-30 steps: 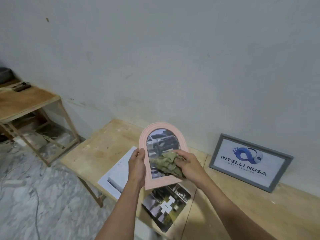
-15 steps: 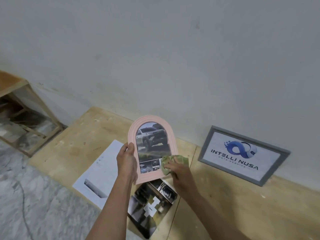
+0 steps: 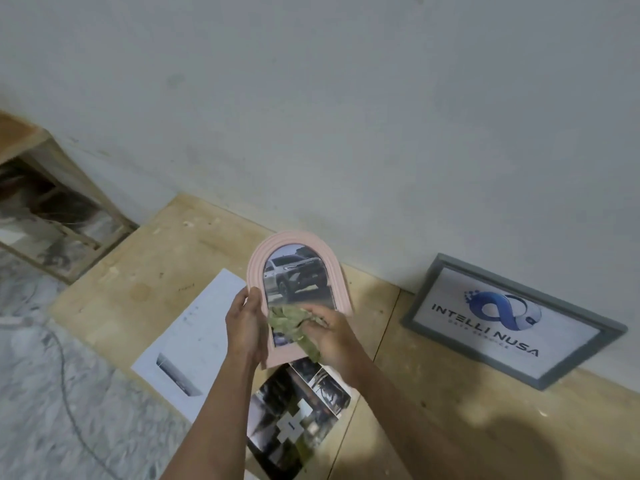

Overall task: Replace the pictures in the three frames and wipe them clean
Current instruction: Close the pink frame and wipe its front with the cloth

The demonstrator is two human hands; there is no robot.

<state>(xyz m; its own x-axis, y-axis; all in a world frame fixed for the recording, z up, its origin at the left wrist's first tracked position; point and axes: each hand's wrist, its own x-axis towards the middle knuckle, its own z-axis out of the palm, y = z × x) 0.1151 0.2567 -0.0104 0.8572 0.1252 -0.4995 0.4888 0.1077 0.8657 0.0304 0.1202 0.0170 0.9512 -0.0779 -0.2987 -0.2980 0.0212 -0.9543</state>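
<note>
Plainly, the pink arched frame (image 3: 298,271) is held up off the wooden table (image 3: 450,427), tilted back, near the table's middle and in front of the wall. The left hand (image 3: 244,323) grips its left edge, thumb on the front and fingers curled behind, while the right hand (image 3: 329,332) clutches a crumpled green cloth (image 3: 289,322) and presses it on the lower part of the glass, over the car picture. The chief risk, as a judgement, is the one-sided hold: firm rubbing from the right could twist the frame out of the left hand and drop it on the photo print (image 3: 298,410) lying below or on the table edge. Hard pressure on the glass might also push the picture and backing loose. A wide sweep to the right seems less risky, since the grey frame with the logo (image 3: 512,320) leans on the wall well apart. The right fingers are blurred, so their exact hold on the cloth is hard to read. The frame's lower right corner and its back are hidden. A white printed sheet (image 3: 194,337) lies to the left, partly covered by the left forearm. Only two frames show; a third cannot be seen.
</note>
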